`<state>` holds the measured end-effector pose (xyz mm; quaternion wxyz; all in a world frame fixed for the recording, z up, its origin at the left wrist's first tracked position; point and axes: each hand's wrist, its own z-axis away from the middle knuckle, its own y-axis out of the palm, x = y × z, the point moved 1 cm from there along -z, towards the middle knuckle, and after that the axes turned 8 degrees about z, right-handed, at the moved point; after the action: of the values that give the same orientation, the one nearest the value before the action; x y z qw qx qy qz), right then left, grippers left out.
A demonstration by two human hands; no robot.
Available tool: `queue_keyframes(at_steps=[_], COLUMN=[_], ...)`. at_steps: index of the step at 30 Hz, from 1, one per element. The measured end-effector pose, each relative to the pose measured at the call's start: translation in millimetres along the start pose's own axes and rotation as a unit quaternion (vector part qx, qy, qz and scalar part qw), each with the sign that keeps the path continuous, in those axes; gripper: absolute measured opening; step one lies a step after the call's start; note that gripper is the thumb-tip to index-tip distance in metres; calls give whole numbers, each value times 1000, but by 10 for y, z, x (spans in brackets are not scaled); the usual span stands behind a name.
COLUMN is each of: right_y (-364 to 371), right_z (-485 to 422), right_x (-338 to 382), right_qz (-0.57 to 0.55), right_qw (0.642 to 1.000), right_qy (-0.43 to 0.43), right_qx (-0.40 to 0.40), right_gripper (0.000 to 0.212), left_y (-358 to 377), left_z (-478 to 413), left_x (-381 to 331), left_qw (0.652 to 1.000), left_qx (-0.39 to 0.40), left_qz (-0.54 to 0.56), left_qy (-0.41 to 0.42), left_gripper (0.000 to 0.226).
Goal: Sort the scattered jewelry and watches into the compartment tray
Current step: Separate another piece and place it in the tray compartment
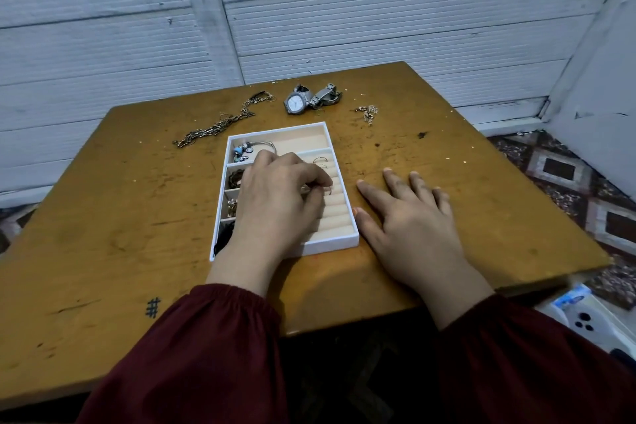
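Dark red sleeves point(213, 337) fill the near edge. From them the left hand point(275, 196) reaches over the compartment tray point(330, 243), fingers curled, thumb and fingertips pinching a small ring point(328, 190) over the ridged ring rows. Just beyond the pinch another ring point(320, 160) sits in a slot. Farther back and to the left, a beaded bracelet point(246, 148) lies in the far compartment. Right of the pinch, the right hand point(409, 217) lies flat on the table point(103, 217), fingers spread, thumb just beside the tray wall. Well beyond the pinch lie two watches point(296, 102) — a long chain point(220, 124) to the far left, a small gold chain point(369, 112) to the far right.
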<state>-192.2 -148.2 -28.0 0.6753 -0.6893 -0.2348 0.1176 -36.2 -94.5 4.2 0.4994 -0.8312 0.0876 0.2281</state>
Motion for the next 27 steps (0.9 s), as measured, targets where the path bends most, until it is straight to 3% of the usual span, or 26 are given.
queue_keyframes(at_steps=[23,27], right_y=[-1,4], right_z=[4,7], right_x=[-4,-3], right_qz=[-2,-4], right_qw=[1000,1000], right_qy=[0,-1], right_qx=[-2,-8], right_gripper=[52,51], left_y=[27,28], left_z=[3,7], left_x=[18,41], left_qw=[999,997], left_qx=[34,15], left_qz=[7,77], left_qy=[9,3], left_gripper=[22,30])
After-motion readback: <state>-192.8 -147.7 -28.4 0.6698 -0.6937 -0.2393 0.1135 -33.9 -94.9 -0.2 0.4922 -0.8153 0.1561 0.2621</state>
